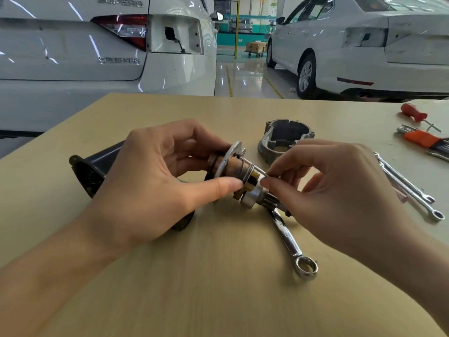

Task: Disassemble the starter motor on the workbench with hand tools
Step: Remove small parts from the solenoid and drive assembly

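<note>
Bright overhead light, floor glare, soft shadows, wide-angle edge distortion

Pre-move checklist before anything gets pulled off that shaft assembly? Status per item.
1. Assembly supported: ok. The left hand grips the shaft assembly near its round plate, held above the workbench.
2. Working grip: ok. The right hand pinches at the shaft by the pinion end.
3. Retaining ring or clip state: cannot tell, fingers cover that spot.
4. Tool within reach: ok. A combination wrench lies directly below the assembly; two more wrenches lie to the right.
5. Removed parts parked clear: ok. The aluminium nose housing and the black motor casing sit on the bench.
6. Small loose parts: cannot tell.
</note>
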Demonstrator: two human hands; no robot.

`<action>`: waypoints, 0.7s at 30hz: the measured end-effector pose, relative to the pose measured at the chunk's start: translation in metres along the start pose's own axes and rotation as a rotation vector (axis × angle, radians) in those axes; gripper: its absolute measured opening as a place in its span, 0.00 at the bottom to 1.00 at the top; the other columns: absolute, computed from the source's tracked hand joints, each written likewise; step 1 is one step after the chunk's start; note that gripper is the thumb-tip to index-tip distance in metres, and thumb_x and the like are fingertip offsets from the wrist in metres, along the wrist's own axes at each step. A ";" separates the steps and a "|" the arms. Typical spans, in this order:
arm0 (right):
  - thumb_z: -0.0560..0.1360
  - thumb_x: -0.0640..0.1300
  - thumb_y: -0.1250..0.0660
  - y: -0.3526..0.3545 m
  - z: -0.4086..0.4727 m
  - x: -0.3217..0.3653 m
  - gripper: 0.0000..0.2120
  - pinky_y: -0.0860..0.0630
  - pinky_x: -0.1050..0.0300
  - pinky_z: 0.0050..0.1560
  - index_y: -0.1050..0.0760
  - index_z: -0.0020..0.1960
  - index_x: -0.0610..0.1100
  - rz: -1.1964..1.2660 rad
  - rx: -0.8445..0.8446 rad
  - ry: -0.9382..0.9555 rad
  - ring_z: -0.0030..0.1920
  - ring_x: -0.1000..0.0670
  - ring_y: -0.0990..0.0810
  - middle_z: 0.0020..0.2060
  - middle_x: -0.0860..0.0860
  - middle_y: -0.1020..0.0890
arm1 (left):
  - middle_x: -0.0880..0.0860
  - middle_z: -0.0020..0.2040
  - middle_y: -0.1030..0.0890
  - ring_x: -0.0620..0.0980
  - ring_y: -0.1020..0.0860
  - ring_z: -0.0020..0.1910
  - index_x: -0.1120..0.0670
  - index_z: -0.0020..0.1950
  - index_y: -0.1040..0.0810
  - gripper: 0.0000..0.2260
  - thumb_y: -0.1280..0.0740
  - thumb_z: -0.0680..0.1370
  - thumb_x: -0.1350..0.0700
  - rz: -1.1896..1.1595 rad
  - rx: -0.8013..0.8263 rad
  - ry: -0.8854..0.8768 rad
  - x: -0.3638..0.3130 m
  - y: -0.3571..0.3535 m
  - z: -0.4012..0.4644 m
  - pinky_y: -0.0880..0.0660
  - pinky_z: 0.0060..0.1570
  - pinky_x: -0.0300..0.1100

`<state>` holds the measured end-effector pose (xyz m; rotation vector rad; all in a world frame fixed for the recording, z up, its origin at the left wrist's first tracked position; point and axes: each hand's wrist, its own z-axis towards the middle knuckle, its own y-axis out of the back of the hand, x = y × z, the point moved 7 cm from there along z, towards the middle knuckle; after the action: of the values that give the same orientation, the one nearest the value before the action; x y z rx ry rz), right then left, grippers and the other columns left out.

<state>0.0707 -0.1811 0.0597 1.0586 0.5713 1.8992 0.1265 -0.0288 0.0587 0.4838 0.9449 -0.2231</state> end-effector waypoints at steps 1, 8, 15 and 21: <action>0.67 0.39 0.24 0.001 0.000 0.000 0.04 0.27 0.59 0.36 0.18 0.37 0.46 0.000 -0.012 -0.004 0.37 0.54 0.23 0.30 0.57 0.22 | 0.45 0.43 0.15 0.43 0.16 0.42 0.52 0.44 0.20 0.14 0.23 0.61 0.60 0.002 0.001 0.000 0.000 0.000 0.000 0.23 0.46 0.30; 0.69 0.40 0.27 0.001 0.001 -0.004 0.08 0.30 0.68 0.35 0.25 0.37 0.49 -0.004 -0.004 -0.056 0.37 0.55 0.24 0.27 0.54 0.24 | 0.46 0.46 0.15 0.46 0.16 0.47 0.49 0.44 0.19 0.15 0.23 0.60 0.51 -0.002 0.013 0.018 0.003 0.000 -0.001 0.20 0.46 0.55; 0.72 0.51 0.32 -0.014 0.006 -0.021 0.10 0.36 0.68 0.24 0.20 0.41 0.44 0.490 0.143 -0.365 0.25 0.57 0.32 0.24 0.51 0.29 | 0.45 0.44 0.15 0.44 0.16 0.44 0.50 0.42 0.20 0.15 0.21 0.59 0.57 0.023 -0.009 0.021 0.001 -0.001 -0.001 0.20 0.45 0.49; 0.78 0.48 0.35 -0.030 0.015 -0.010 0.14 0.40 0.71 0.23 0.20 0.37 0.42 0.558 0.185 -0.332 0.21 0.60 0.35 0.20 0.58 0.32 | 0.47 0.43 0.15 0.44 0.16 0.44 0.51 0.43 0.19 0.17 0.19 0.58 0.54 0.030 -0.014 0.034 -0.001 -0.001 -0.001 0.20 0.46 0.47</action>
<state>0.0999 -0.1746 0.0418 1.7541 0.2761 2.0907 0.1246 -0.0294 0.0581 0.4903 0.9711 -0.1814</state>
